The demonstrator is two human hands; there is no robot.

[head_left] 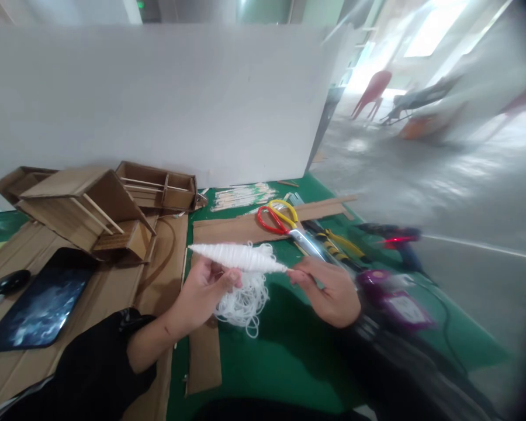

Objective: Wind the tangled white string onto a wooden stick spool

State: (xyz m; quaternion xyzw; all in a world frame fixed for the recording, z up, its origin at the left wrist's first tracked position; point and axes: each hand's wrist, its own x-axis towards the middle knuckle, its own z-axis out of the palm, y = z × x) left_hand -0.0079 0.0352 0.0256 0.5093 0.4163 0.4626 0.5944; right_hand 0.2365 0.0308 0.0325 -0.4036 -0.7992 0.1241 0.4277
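Cord-wound spindle (234,257), long axis crosswise, tip leftward, fingers of left hand (205,287) and right hand (335,290) gripping it

On my desk (289,362), scissors (304,240) lie across cardboard strips (241,227); cardboard boxes (87,204) and tablet (41,301) lie left.

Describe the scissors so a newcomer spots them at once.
On the green table, before the big white panel, find the long cardboard strip beyond the right hand. The scissors lie partly over it, loops farther away than blades. One loop is red, the other yellow, whereas the yellow-and-black tools just to their right show no red.
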